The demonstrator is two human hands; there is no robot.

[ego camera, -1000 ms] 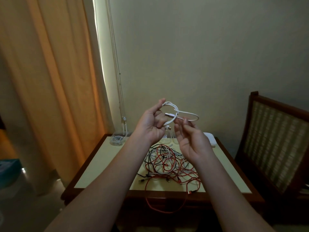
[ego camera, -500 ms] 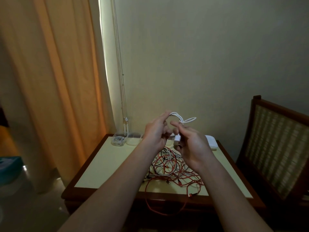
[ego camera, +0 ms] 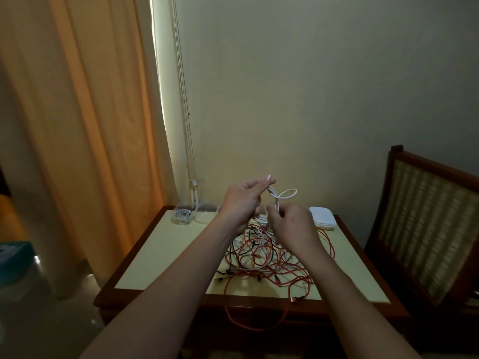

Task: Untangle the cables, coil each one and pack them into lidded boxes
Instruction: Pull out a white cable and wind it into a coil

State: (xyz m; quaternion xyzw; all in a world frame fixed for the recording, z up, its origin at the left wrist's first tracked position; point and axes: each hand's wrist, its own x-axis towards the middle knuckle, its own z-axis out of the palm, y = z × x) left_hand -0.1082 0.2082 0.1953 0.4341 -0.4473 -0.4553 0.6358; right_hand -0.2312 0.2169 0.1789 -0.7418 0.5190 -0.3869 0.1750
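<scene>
Coiling in hand: above the cream-topped bench (ego camera: 168,250), the left hand (ego camera: 241,200) pinches a looped thin white cable (ego camera: 287,194) in curled fingers (ego camera: 268,180), and the right hand (ego camera: 293,224) pinches its lower strands. The next move likely calls for securing the coil and boxing it. The red-and-black cable tangle (ego camera: 264,255) lies on the bench below.

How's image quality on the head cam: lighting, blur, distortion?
Head view: dim and warm, lit mainly from the bright gap beside the curtain. Head view: left hand, right hand and white cable read fairly sharp, with no obvious motion blur. Head view: wide-angle distortion tilts the chair at the frame edge; the clear box stays murky.
</scene>
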